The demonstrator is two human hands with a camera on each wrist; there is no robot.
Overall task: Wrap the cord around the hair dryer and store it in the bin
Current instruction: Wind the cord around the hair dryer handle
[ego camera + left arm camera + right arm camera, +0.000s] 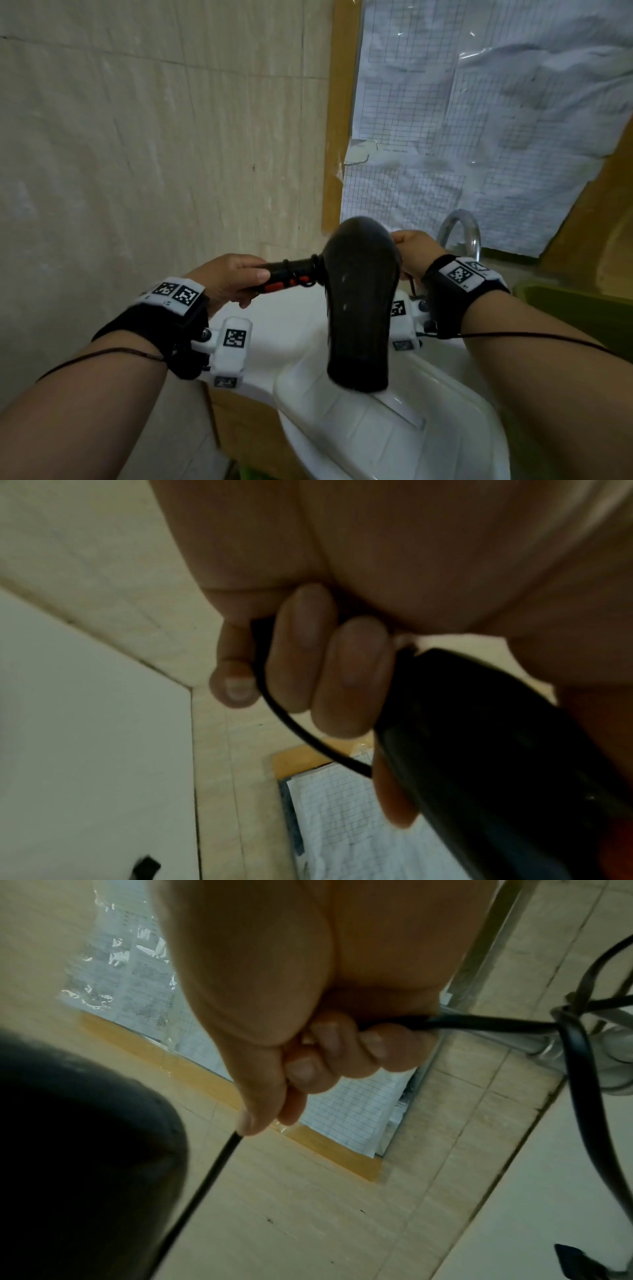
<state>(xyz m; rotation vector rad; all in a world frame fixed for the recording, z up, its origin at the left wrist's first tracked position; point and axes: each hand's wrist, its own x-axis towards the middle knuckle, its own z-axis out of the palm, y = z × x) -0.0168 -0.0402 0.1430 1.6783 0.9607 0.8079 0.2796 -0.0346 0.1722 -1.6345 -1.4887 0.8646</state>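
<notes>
Wrapping step under way. Left hand [228, 278] grasps the hair dryer [359, 308] by its handle, barrel hanging over the white sink [394, 442] at centre. Right hand [412, 251], at 2 o'clock of the barrel, is clenched round the cord [479, 1021]. A few turns sit at the handle base. Next, likely: carry cord round the handle, keeping tension. Green bin [582, 308], possibly, at 3 o'clock.

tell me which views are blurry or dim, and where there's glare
Head view: fairly sharp, wide-angle bend at the edges, glare specks on the plastic-covered gridded sheets. Left wrist view: dim and soft, the hair dryer a dark smear, fingers blurred. Right wrist view: dim too, but the cord reads clearly.
</notes>
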